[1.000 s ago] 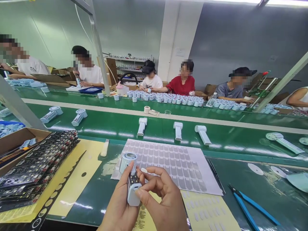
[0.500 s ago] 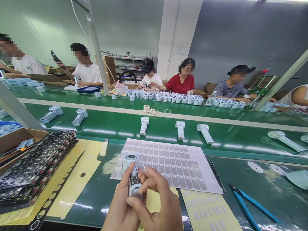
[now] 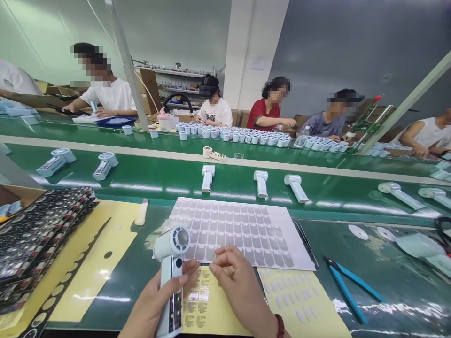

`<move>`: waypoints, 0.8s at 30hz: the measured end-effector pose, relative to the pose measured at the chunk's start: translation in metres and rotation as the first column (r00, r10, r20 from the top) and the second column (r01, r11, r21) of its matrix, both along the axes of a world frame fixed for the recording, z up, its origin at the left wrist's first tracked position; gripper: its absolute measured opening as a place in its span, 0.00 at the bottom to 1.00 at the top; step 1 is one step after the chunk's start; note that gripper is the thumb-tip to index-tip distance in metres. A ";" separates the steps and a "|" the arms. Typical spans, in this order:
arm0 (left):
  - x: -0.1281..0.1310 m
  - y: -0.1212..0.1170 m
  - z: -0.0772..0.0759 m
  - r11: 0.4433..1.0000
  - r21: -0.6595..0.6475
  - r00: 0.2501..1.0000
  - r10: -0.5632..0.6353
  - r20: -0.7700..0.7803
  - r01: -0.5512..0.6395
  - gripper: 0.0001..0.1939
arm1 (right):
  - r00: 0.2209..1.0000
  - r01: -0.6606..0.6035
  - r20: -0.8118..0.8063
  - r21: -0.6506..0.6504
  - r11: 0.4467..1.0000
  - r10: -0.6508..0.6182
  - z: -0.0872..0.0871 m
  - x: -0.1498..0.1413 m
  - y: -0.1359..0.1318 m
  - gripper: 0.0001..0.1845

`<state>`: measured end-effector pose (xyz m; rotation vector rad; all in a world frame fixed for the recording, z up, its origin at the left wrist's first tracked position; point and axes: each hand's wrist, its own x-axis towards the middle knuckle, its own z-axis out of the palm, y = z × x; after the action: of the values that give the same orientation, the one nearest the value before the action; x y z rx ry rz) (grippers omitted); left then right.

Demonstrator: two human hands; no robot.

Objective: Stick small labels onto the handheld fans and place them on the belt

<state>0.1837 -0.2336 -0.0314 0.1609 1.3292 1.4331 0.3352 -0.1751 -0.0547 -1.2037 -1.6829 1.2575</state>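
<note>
My left hand [image 3: 153,295] is closed around the handle of a light-blue handheld fan [image 3: 166,246]. The fan stands roughly upright, its round head at the top and a dark panel with small lights or markings along its handle. To its right, my right hand [image 3: 241,288] has thumb and fingers pinched together; anything between the fingertips is too small to make out. Below that hand lies a yellow sheet of small printed labels [image 3: 200,307]. Its fingertips are close to the lower edge of a white sheet of grey stickers [image 3: 232,227].
A yellow sheet with white oval stickers [image 3: 292,300], blue-handled cutters [image 3: 348,286] and tweezers [image 3: 306,239] lie at right. Dark panel strips [image 3: 38,244] are stacked at left. Several fans rest on the green conveyor [image 3: 232,183]; co-workers sit beyond it.
The fan has turned upright and moved left and down with my left hand. My right hand has drawn away from it to the right. The whole view has shifted slightly.
</note>
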 end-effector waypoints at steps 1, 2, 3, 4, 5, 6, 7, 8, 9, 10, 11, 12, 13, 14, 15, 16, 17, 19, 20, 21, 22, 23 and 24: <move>-0.001 -0.002 -0.007 1.000 0.001 1.000 -0.015 -0.010 0.015 0.14 | 0.999 -0.002 0.052 0.032 0.999 0.001 -0.004 -0.003 0.000 0.09; -0.001 -0.004 -0.013 1.000 0.002 1.000 -0.025 -0.017 0.025 0.16 | 0.995 -0.006 0.101 0.071 0.997 -0.001 -0.008 -0.006 -0.001 0.08; -0.001 -0.006 -0.017 1.000 0.002 0.999 -0.029 -0.020 0.029 0.17 | 0.990 -0.010 0.144 0.110 0.994 -0.006 -0.010 -0.009 -0.001 0.09; -0.001 -0.007 -0.020 1.000 0.002 0.999 -0.028 -0.018 0.028 0.18 | 0.984 -0.013 0.176 0.142 0.990 -0.012 -0.013 -0.011 -0.001 0.09; -0.001 -0.008 -0.021 1.000 0.000 1.000 -0.022 -0.014 0.022 0.19 | 0.980 -0.017 0.196 0.165 0.986 -0.016 -0.015 -0.013 -0.002 0.09; -0.001 -0.008 -0.022 1.000 -0.003 1.000 -0.015 -0.007 0.015 0.20 | 0.979 -0.019 0.205 0.176 0.984 -0.018 -0.016 -0.015 -0.001 0.09; -0.001 -0.009 -0.022 1.000 -0.008 1.000 -0.006 0.000 0.006 0.20 | 0.979 -0.023 0.205 0.179 0.984 -0.015 -0.017 -0.015 -0.001 0.09; -0.001 -0.009 -0.022 1.000 -0.014 1.000 0.002 0.005 -0.002 0.21 | 0.980 -0.032 0.197 0.178 0.983 -0.004 -0.017 -0.014 0.000 0.09; -0.001 -0.009 -0.022 1.000 -0.023 1.000 0.005 0.008 -0.005 0.21 | 0.984 -0.045 0.180 0.172 0.984 0.014 -0.017 -0.012 0.001 0.09; -0.001 -0.009 -0.022 0.999 -0.032 1.000 0.004 0.008 -0.004 0.21 | 0.987 -0.060 0.156 0.163 0.985 0.034 -0.016 -0.010 0.002 0.09; -0.001 -0.009 -0.022 0.999 -0.035 1.000 0.002 0.007 -0.002 0.20 | 0.990 -0.074 0.130 0.152 0.986 0.055 -0.015 -0.007 0.003 0.09; -0.001 -0.009 -0.022 0.999 -0.034 1.000 0.001 0.005 -0.001 0.19 | 0.992 -0.087 0.098 0.136 0.987 0.074 -0.013 -0.004 0.004 0.08; -0.001 -0.009 -0.021 0.999 -0.032 1.000 0.001 0.002 -0.001 0.19 | 0.994 -0.096 0.060 0.113 0.989 0.089 -0.011 -0.002 0.005 0.08; -0.001 -0.009 -0.020 0.999 -0.033 1.000 0.001 0.004 -0.001 0.18 | 0.995 -0.100 0.018 0.084 0.991 0.099 -0.009 0.000 0.005 0.08; 0.000 -0.009 -0.018 0.999 -0.037 1.000 0.000 0.011 0.000 0.18 | 0.994 -0.101 -0.025 0.055 0.993 0.102 -0.006 0.001 0.005 0.07; 0.001 -0.008 -0.016 0.999 -0.040 1.000 0.001 0.017 -0.001 0.19 | 0.993 -0.099 -0.067 0.027 0.995 0.100 -0.003 0.002 0.004 0.07; 0.002 -0.007 -0.012 0.999 -0.047 1.000 0.000 0.019 0.001 0.20 | 0.989 -0.100 -0.109 0.002 0.995 0.100 0.001 0.002 0.003 0.07; 0.004 -0.004 -0.002 0.999 -0.048 1.000 -0.017 0.011 0.017 0.22 | 0.978 -0.114 -0.179 -0.035 0.993 0.106 0.011 0.001 0.000 0.07; 0.005 -0.002 0.003 0.999 -0.033 1.000 -0.028 0.007 0.028 0.24 | 0.971 -0.129 -0.210 -0.049 0.990 0.116 0.017 0.000 -0.002 0.07; 0.006 0.001 0.009 0.999 -0.013 0.999 -0.041 0.005 0.041 0.26 | 0.962 -0.149 -0.239 -0.061 0.987 0.131 0.023 -0.001 -0.003 0.06; 0.007 0.004 0.013 0.999 0.004 0.999 -0.051 0.011 0.051 0.29 | 0.954 -0.172 -0.259 -0.069 0.983 0.148 0.029 -0.002 -0.004 0.06; 0.008 0.008 0.017 0.998 0.016 0.998 -0.057 0.023 0.056 0.31 | 0.949 -0.195 -0.265 -0.073 0.978 0.169 0.034 -0.003 -0.005 0.05; 0.009 0.011 0.020 0.998 0.020 0.998 -0.053 0.038 0.052 0.32 | 0.948 -0.213 -0.259 -0.074 0.974 0.187 0.040 -0.004 -0.005 0.04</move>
<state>0.1924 -0.2224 -0.0115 0.1787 1.2715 1.3987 0.3316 -0.1805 -0.0152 -0.9012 -1.5987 1.5662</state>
